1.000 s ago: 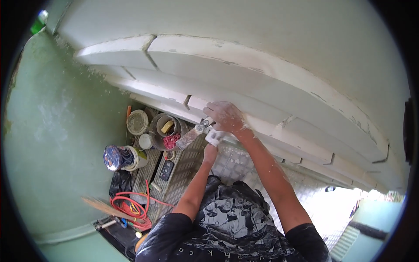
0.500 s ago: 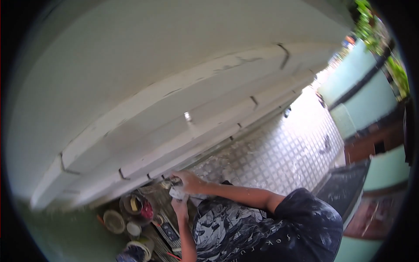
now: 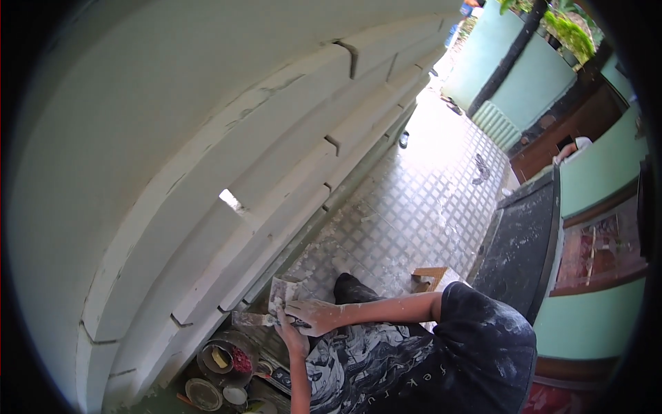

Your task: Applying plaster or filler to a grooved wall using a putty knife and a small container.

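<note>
Swung right since half a second back: more checker-plate floor and the green gate now in frame, both hands pulled down off the wall moulding to chest height.

Right hand (image 3: 318, 315) closed over a pale, plaster-caked scrap (image 3: 281, 293), looks like folded sanding paper or a rag, cannot tell which. Fingers wrapped, thumb on top. Left hand (image 3: 291, 336) directly below the right hand, touching it, curled round the handle end of a flat scraper (image 3: 249, 319) whose blade sticks out left of the hands toward the wall. Looks like wiping or loading the blade, judged from the pose only.

Just left of the hands: white stepped wall moulding (image 3: 276, 207), several ledges running diagonally up-right. Surface reads mostly uniform white; cracks and chipped joints visible further up the moulding, one bright gap (image 3: 229, 199) above-left of the hands. Judgement: filling/smoothing partly done, upper joints still rough, section beside the hands looks cleaner.

Below-left of the hands: round bucket (image 3: 226, 357) holding a yellow item and something red, plus small shallow tubs (image 3: 203, 394) beside it, all against the base of the wall. Dark gadget (image 3: 281, 377) just right of the bucket.

Right of the hands: checker-plate floor (image 3: 414, 207), dusted with white spatter, so plenty of work already dropped debris. Small wooden stool (image 3: 429, 276) further right, then a dark panel (image 3: 524, 241) leaning near the green gate (image 3: 593, 165).
</note>
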The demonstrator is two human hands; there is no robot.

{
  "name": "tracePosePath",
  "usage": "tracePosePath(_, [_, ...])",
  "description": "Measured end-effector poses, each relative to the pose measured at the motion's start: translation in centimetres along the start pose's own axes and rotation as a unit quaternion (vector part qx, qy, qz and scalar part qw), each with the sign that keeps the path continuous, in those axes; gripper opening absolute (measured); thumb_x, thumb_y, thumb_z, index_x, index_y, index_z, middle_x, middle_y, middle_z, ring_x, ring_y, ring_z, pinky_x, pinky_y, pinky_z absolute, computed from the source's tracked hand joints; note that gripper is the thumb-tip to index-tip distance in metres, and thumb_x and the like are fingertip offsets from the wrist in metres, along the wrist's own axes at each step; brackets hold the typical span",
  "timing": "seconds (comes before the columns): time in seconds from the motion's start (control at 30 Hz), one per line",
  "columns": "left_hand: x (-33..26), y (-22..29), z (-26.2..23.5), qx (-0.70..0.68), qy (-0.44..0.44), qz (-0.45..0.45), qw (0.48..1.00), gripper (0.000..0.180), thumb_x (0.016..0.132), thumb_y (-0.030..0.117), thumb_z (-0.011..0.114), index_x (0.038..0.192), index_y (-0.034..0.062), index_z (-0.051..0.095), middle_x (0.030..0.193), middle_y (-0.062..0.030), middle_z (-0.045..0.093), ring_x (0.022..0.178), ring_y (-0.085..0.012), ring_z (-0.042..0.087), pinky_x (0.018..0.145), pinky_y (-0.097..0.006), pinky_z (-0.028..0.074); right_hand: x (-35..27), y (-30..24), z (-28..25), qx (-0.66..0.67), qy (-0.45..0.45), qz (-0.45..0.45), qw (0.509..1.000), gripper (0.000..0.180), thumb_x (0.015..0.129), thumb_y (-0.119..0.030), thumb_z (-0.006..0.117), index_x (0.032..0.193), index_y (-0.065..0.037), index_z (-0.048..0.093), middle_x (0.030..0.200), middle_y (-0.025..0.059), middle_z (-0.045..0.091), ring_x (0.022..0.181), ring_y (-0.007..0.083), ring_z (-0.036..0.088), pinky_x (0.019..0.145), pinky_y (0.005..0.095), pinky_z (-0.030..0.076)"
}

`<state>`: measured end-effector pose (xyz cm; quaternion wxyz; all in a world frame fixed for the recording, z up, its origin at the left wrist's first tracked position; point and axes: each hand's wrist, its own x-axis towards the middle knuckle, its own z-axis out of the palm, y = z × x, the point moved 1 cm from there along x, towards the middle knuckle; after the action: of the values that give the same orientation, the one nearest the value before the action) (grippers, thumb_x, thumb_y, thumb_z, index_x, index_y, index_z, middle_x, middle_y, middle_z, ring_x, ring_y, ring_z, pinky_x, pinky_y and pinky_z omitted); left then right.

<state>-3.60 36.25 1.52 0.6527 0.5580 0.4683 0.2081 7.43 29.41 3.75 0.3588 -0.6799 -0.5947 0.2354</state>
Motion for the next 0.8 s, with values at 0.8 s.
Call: tracePosePath(0.8, [5.5,5.0,10.6,0.071,-0.076,-0.025,0.994,0.054,0.092,0.022,0.062,0.13,-0.0069,0.037,0.125,-0.016,0.05,0.109,-0.0199,0.05,0.092,-0.032,0.042,-3.0,11.4,-12.0,0.461,0.194,0.199,0.843,0.059,0.072,-0.017,0.081,0.119,0.001,0.052,0.097,0.0084,0.066,0.09,0.0133,0.062,0.081,0.0298,0.049])
